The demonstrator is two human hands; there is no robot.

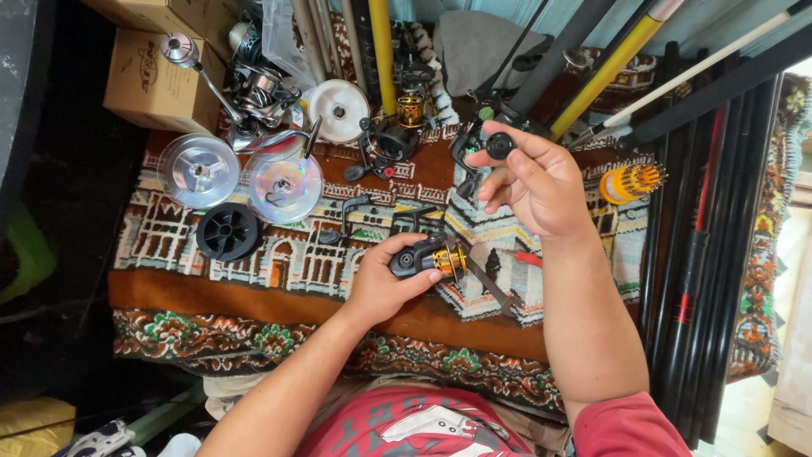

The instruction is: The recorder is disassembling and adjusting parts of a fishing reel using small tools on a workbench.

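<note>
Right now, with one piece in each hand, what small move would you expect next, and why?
Probably bringing the right hand down to the black-and-gold reel in the left hand: its fingers pinch a small black round knob, raised clear above the reel.

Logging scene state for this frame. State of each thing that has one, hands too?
left hand: closed around black and gold reel body, held above the rug.
right hand: raised, fingertips pinching small black round knob.
two clear spools: lying flat on patterned rug, look empty.
black spool: flat on the rug, no line seen.
white spool: lying flat.
cardboard box: closed.
rods: lying side by side, at the right.
</note>
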